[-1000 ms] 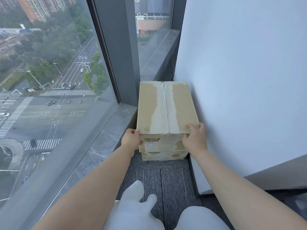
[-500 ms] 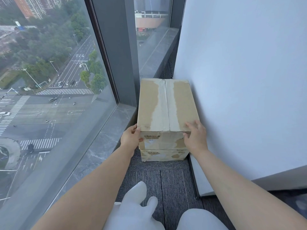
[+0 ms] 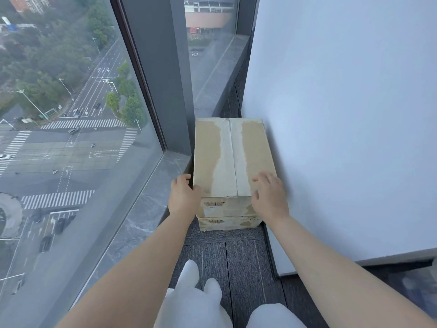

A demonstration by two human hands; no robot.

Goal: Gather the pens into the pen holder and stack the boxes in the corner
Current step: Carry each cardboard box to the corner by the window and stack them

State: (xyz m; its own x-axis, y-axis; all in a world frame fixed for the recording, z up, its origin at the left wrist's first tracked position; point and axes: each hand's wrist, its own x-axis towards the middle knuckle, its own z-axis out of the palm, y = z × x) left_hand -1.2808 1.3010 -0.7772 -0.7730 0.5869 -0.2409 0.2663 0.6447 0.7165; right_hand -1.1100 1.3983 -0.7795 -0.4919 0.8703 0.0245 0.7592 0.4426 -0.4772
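On my feed the left hand (image 3: 183, 197) is wrapped round the near left corner of the top box (image 3: 233, 159). Its fingers curl down the box's left side and the thumb lies against the front corner, so I read it as gripping the cardboard. The right hand (image 3: 269, 197) is released, with fingers spread and fairly straight. It lies flat on the lid at the near right corner with the palm over the front edge, and the fingertips are a little blurred. Both forearms reach in from the bottom of my view.

The top box is brown cardboard with a pale torn strip along the lid's centre seam. It sits squarely on the bottom box (image 3: 230, 223), of which I can see only the front face, with a small printed label. The two fronts line up nearly flush.

The stack stands on the carpet floor (image 3: 236, 256), filling the narrow strip between the carpet's two side edges. Its right side is along the white wall (image 3: 343, 138). Its left side is just beside the grey stone window sill (image 3: 142, 209) and the dark window post (image 3: 160, 67). I cannot tell whether it touches either side.

Beyond the sill, the window (image 3: 71, 114) looks down on a road junction with zebra crossings and trees. At the bottom edge the person's white trousers (image 3: 196, 299) show above the carpet.
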